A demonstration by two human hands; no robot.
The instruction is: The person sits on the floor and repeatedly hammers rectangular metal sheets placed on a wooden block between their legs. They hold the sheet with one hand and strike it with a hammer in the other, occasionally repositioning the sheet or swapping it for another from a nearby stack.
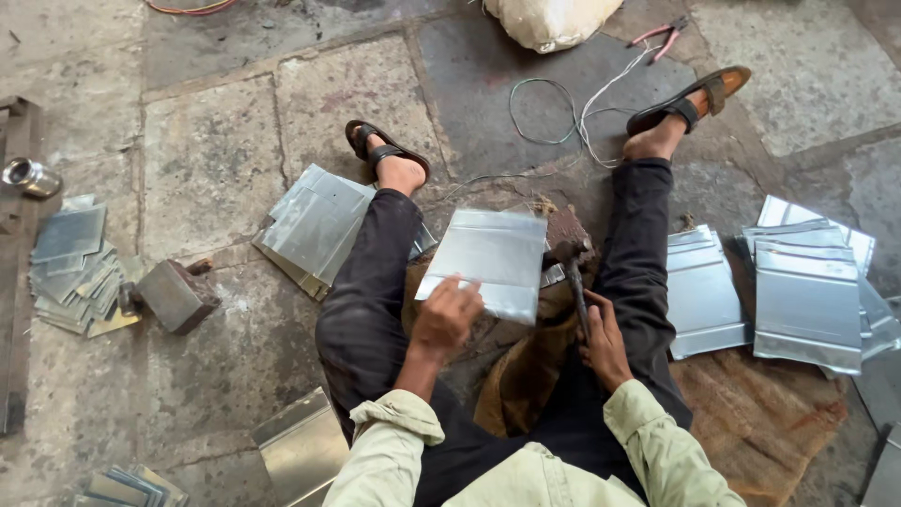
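1. Between the outstretched legs, the left hand (449,314) pinches the near edge of a metal sheet (488,263), holding it flat.
2. Just right of it, the right hand (603,340) is wrapped around a hammer (572,272), whose head touches the sheet's right edge.
3. Further right lie stacked sheets (807,291).

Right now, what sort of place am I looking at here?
Probably an informal sheet-metal workshop on a stone floor. The left hand steadies a metal sheet while the right hand grips a hammer. Stacks of folded sheets lie alongside, with pliers and wire ahead.
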